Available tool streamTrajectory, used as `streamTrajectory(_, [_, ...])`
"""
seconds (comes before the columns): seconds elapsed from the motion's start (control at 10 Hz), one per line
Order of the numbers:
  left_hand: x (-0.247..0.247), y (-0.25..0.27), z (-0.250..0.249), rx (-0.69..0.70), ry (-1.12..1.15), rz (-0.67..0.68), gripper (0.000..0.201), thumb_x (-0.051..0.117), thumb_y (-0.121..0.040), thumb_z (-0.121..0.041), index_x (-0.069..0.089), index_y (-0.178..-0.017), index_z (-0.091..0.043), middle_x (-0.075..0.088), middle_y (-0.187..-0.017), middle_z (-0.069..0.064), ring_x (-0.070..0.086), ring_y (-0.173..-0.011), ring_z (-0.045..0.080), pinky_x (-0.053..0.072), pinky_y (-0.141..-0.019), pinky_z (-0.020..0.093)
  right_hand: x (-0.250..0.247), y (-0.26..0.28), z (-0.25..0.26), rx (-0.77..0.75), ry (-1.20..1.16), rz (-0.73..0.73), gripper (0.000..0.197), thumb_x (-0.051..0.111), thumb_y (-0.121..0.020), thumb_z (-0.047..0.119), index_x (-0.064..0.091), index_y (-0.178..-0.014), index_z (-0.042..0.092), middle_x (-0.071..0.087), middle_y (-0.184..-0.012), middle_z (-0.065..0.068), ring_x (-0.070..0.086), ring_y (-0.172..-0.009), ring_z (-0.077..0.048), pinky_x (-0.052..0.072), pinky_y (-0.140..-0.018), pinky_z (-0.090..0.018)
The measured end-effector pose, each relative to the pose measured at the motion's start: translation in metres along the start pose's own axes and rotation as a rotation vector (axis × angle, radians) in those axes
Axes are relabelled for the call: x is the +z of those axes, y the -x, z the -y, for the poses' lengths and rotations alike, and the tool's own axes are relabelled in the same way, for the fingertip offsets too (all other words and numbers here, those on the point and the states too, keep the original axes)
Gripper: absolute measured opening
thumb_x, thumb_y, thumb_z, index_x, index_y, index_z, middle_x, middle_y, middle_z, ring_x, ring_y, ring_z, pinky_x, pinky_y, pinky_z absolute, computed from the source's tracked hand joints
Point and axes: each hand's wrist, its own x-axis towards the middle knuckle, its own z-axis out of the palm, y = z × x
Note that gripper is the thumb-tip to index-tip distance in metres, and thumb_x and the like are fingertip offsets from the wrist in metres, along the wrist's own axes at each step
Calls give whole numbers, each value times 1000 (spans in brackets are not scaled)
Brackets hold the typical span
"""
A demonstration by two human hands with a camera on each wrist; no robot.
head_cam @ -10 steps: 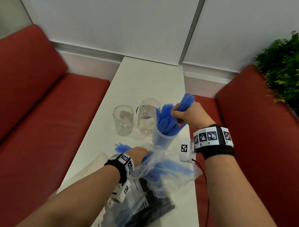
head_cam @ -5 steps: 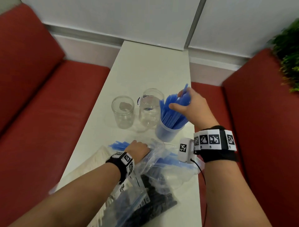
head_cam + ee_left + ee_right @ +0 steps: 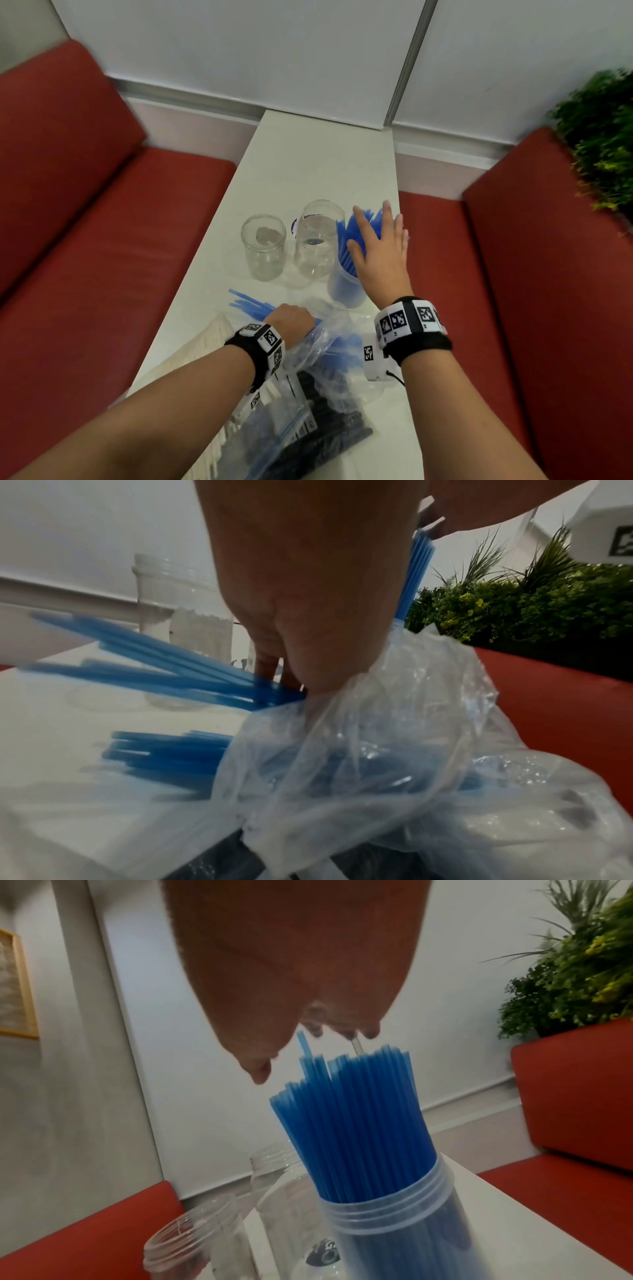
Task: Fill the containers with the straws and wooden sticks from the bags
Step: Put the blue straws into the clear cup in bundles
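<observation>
R hand (image 3: 378,253) flat, fingers spread over blue straws (image 3: 346,240) in container (image 3: 342,291); L hand (image 3: 291,322) grips straws at bag (image 3: 329,342) mouth.

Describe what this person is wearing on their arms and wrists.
Both forearms are bare, no sleeves. Each wrist has a black strap carrying white blocks printed with black square marker codes: left wristband, right wristband. A small white camera housing with its own marker hangs under the right wrist, with a thin black cable trailing from it. No gloves show on the left hand or right hand.
</observation>
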Motion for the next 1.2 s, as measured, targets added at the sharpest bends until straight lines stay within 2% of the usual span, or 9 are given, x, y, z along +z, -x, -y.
streamTrajectory(0.2, [-13, 19, -5, -61, -57, -8, 33, 33, -104, -22, 53, -128, -13, 55, -130, 9, 52, -119, 30, 39, -99, 44, -13, 16, 5, 91, -38, 28, 73, 46, -104, 40, 1, -161, 32, -9, -169, -7, -9, -155, -36, -4, -123, -56])
streamTrajectory(0.4, [-51, 43, -7, -149, -186, -22, 34, 33, -105, -26, 56, -127, -17, 58, -129, 6, 53, -120, 27, 36, -101, 42, -5, 63, 24, -77, -365, -440, 65, 47, -94, 1, 35, -153, 24, 32, -159, -5, 24, -150, -18, 26, -123, -43])
streamTrajectory(0.6, [-105, 66, -22, -151, -390, 106, 24, 46, -100, -18, 61, -119, -18, 62, -122, 1, 57, -116, 21, 35, -103, 38, 20, 84, 47, 14, -540, 241, 73, 58, -92, 3, 31, -156, 23, 41, -155, 2, 36, -144, -10, 28, -117, -24])
streamTrajectory(0.7, [-123, 74, -32, -231, -406, 118, 30, 52, -97, -19, 54, -127, -11, 61, -125, 5, 58, -105, 18, 42, -84, 20, 20, 90, 59, 27, -450, 425, 54, 65, -95, 13, 47, -146, 16, 55, -142, -3, 52, -129, -16, 42, -112, -34])
streamTrajectory(0.8, [-147, 89, -48, -227, -224, 126, 33, 50, -96, -16, 51, -127, -5, 61, -124, 11, 58, -102, 23, 39, -69, 13, 8, 81, 86, 185, -300, 430, 15, 57, -100, 15, 61, -115, 15, 67, -115, -6, 62, -107, -19, 50, -98, -35])
streamTrajectory(0.9, [-179, 112, -66, -86, -662, 221, 20, 47, -98, -15, 58, -114, -10, 64, -116, 10, 59, -108, 29, 43, -88, 27, -24, 81, 117, 210, -242, 150, 7, 55, -97, 12, 52, -94, 18, 60, -80, -3, 53, -66, -18, 46, -64, -35])
streamTrajectory(1.0, [-206, 141, -73, -30, -576, -202, 14, 49, -95, -15, 57, -84, -16, 56, -76, -1, 60, -96, 24, 36, -93, 38, -24, 97, 113, 183, -567, 89, 22, 59, -93, -3, 57, -91, 19, 46, -77, 15, 44, -66, 2, 49, -72, -38])
streamTrajectory(1.1, [-255, 175, -67, -35, -279, -599, 27, 48, -97, -32, 54, -72, -24, 55, -71, -6, 63, -90, 19, 26, -108, 48, -18, 112, 86, 178, -886, 97, 41, 61, -94, 0, 45, -64, 24, 46, -58, 17, 41, -54, 4, 43, -57, -18])
streamTrajectory(1.2, [-290, 193, -45, -57, -145, -942, 44, 35, -99, -54, 69, -95, -27, 68, -95, -6, 63, -96, 18, 28, -110, 47, -14, 107, 83, 228, -972, 40, 32, 67, -84, 18, 44, -62, 16, 40, -51, 5, 38, -42, -1, 36, -45, -14])
